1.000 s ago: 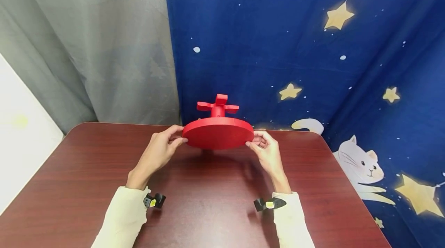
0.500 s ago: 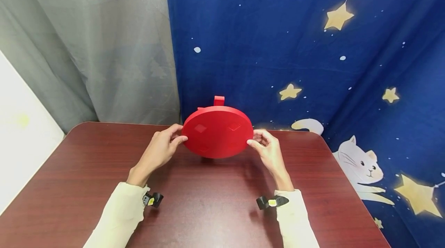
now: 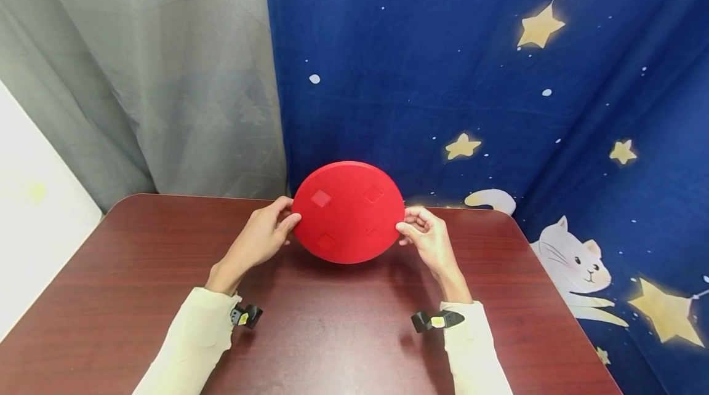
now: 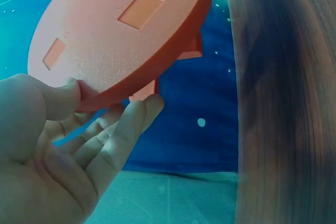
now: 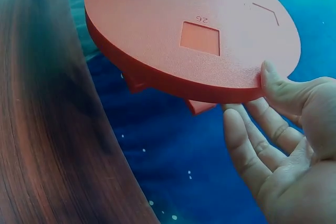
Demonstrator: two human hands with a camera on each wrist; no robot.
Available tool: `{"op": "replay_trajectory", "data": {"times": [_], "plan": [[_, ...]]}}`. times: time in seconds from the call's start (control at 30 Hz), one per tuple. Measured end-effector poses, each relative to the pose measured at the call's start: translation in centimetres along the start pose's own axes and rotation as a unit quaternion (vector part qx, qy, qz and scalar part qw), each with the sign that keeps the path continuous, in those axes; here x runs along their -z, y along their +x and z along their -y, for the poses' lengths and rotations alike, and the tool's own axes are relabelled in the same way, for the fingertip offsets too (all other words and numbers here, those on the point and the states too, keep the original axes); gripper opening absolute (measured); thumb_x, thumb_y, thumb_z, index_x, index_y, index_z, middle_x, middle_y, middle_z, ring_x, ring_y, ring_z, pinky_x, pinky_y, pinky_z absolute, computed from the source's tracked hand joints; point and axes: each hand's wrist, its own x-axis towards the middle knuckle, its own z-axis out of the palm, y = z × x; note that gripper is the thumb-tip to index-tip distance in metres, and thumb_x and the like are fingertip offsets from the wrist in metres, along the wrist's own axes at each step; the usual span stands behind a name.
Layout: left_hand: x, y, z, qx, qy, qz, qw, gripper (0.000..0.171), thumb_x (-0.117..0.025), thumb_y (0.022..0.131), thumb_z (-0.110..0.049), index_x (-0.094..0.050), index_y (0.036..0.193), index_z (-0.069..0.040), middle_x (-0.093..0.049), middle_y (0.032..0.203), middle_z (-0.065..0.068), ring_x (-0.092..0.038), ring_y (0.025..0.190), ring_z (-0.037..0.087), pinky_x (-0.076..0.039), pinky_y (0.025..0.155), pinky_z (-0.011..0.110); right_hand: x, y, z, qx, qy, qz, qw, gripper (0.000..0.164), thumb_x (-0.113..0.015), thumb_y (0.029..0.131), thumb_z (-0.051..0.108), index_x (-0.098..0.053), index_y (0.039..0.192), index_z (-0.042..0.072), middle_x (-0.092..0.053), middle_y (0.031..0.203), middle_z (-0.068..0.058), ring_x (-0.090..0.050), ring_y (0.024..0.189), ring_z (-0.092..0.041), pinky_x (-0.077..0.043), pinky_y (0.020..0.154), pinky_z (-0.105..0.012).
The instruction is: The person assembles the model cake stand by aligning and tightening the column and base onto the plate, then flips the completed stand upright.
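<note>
A round red disc [image 3: 349,216] is held up above the table, its flat face tilted toward the head camera. That face carries several diamond-shaped recesses, and small digits beside them show in the right wrist view. My left hand [image 3: 263,232] pinches the left rim, thumb on the face and fingers behind. On the opposite rim my right hand [image 3: 429,238] pinches the same way. Behind the disc, red arms [image 5: 202,107] of its stand peek out in both wrist views; the head view hides them.
Under the disc lies a dark reddish-brown wooden table [image 3: 332,333]. Close behind its far edge hang a grey curtain [image 3: 205,75] and a blue curtain [image 3: 415,75] printed with stars and a cat. A small black camera sits on each wrist.
Between my hands the disc has tipped so its flat face turns from edge-on toward the head camera. The red cross-shaped stand above it has swung out of sight behind it.
</note>
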Motion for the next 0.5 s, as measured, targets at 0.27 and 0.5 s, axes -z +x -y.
{"op": "replay_trajectory", "data": {"times": [0.27, 0.5], "plan": [[-0.33, 0.12, -0.05, 0.028, -0.039, 0.023, 0.9986, 0.019, -0.059, 0.099, -0.011, -0.058, 0.115, -0.001, -0.061, 0.088, 0.012, -0.065, 0.064, 0.024, -0.060, 0.059, 0.036, 0.43, -0.07, -0.02, -0.027, -0.013, 0.005, 1.000, 0.027, -0.072, 0.088, -0.001, -0.061, 0.110, -0.010, -0.067, 0.083, 0.002, -0.067, 0.070, -0.007, -0.059, 0.061, -0.029], [-0.48, 0.09, 0.27, 0.045, -0.053, 0.039, 0.9968, 0.022, -0.057, 0.101, -0.013, -0.058, 0.117, 0.001, -0.062, 0.088, 0.012, -0.066, 0.066, 0.019, -0.058, 0.058, 0.029, 0.79, -0.21, -0.26, -0.052, -0.011, 0.020, 0.998, 0.027, -0.071, 0.089, 0.001, -0.060, 0.111, -0.010, -0.068, 0.082, 0.002, -0.066, 0.070, -0.008, -0.059, 0.060, -0.028]]}}
